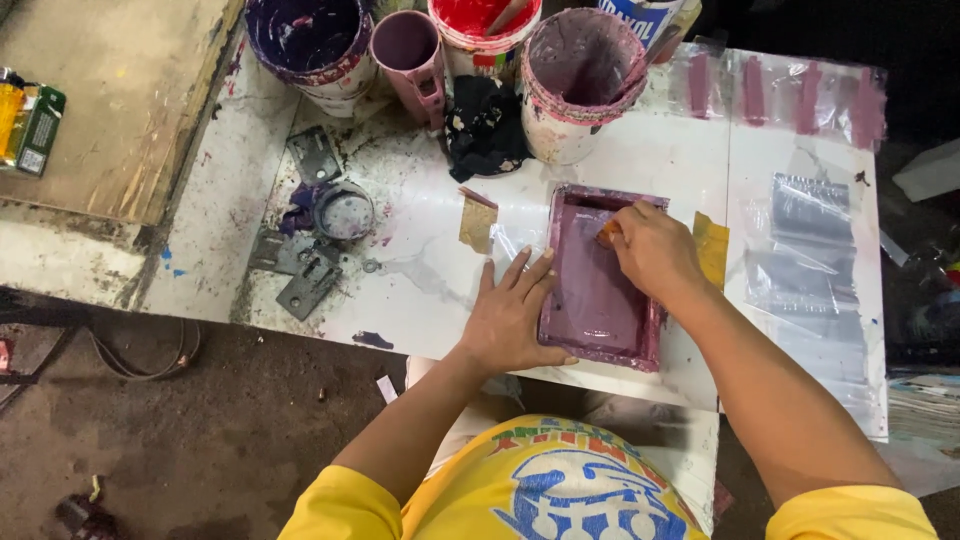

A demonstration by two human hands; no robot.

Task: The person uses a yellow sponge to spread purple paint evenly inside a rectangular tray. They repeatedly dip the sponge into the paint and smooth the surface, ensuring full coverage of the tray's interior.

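Observation:
A small rectangular printing frame (598, 290) coated in purple ink lies on the white table (420, 260) in front of me. My left hand (512, 318) lies flat with spread fingers, pressing the frame's left edge and the table. My right hand (652, 250) is closed on a small orange-tipped scraper (607, 233) held against the upper part of the purple screen. A clear plastic sheet (510, 240) lies under the frame.
Several ink-stained buckets and cups stand along the far edge: a purple bucket (310, 45), a pink cup (410, 55), a red tub (480, 30), a purple-smeared pot (575, 85). A black rag (485, 125), metal brackets (305, 270), a tape roll (344, 210) and plastic sheets (810, 230) lie around.

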